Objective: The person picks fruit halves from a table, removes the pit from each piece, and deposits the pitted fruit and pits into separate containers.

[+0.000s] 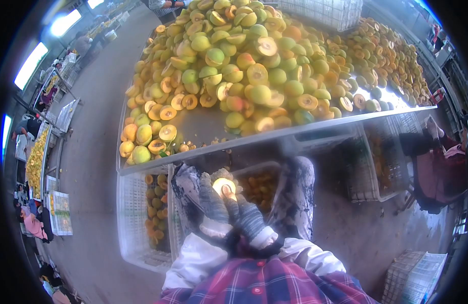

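Both my hands wear grey knitted gloves and meet in front of my lap, below the table's near edge. A halved yellow fruit [224, 187], bright on its cut face, rests in the fingers of my left hand [211, 201]. My right hand [246, 215] reaches in from the right, with its fingers against the lower part of that fruit. Its fingertips partly hide the middle of the cut face. Just beyond the hands stands a crate of fruit [259, 188] between my knees.
A table [193, 155] with a raised rim bears a large heap of halved fruit [254, 66]. White crates stand at lower left [135, 223], under the table at right [365, 172] and at lower right [414, 276]. A co-worker [439, 169] sits at right.
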{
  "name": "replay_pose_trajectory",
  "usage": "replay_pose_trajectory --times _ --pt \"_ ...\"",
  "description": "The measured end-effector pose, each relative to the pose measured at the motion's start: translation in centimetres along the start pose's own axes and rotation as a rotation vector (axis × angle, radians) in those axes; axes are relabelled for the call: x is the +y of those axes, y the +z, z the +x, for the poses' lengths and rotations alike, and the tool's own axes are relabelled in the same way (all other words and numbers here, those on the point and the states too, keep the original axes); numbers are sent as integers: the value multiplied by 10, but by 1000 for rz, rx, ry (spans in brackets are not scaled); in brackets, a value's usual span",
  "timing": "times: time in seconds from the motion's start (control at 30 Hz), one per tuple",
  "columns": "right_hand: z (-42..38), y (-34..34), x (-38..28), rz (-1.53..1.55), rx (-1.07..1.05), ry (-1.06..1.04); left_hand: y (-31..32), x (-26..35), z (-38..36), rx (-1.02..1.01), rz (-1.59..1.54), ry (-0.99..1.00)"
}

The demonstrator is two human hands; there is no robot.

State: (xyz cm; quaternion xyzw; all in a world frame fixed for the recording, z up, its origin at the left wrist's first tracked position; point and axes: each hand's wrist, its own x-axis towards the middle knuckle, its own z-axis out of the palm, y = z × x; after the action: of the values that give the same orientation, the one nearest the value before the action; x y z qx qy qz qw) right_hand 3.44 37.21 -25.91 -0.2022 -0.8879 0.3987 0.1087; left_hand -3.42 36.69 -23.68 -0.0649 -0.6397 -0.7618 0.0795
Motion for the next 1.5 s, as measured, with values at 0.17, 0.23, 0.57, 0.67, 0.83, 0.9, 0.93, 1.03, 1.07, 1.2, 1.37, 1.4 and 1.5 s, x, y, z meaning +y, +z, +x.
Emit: replay_pose_trajectory --times 0.17,0.23,0.57,0.67,0.83,0.9,0.93,1.03,1.07,1.2,1.37,1.4,1.5 --pt "-3 31 29 69 101 -131 -23 3 19 -190 -83 -512" --pt "-7 20 15 75 229 -137 -22 0 15 -208 -102 -604" --pt "-4 2 27 289 -291 53 -20 -6 7 -101 6 -420" --pt "-11 13 25 514 -62 165 -20 -16 3 -8 35 -349" --pt "-12 9 34 329 29 -160 -12 -82 -4 401 323 109" --pt "-11 4 27 439 -1 -95 -18 -58 1 334 226 -43" --pt "-11 3 25 548 -39 -25 -23 -31 3 205 89 -237" --pt "-11 1 25 56 172 -316 -26 26 3 -68 -184 -612" --pt "-10 -3 17 57 178 -319 -21 38 2 -60 -248 -591" --pt "-11 6 8 623 36 178 32 36 -26 296 320 460" --pt "-12 -11 -6 656 54 168 1 9 -13 50 -165 -333" --pt "-12 -10 -4 747 55 150 7 9 -16 200 -117 -257" --pt "-12 1 10 816 14 144 -2 8 -16 85 -47 -183"
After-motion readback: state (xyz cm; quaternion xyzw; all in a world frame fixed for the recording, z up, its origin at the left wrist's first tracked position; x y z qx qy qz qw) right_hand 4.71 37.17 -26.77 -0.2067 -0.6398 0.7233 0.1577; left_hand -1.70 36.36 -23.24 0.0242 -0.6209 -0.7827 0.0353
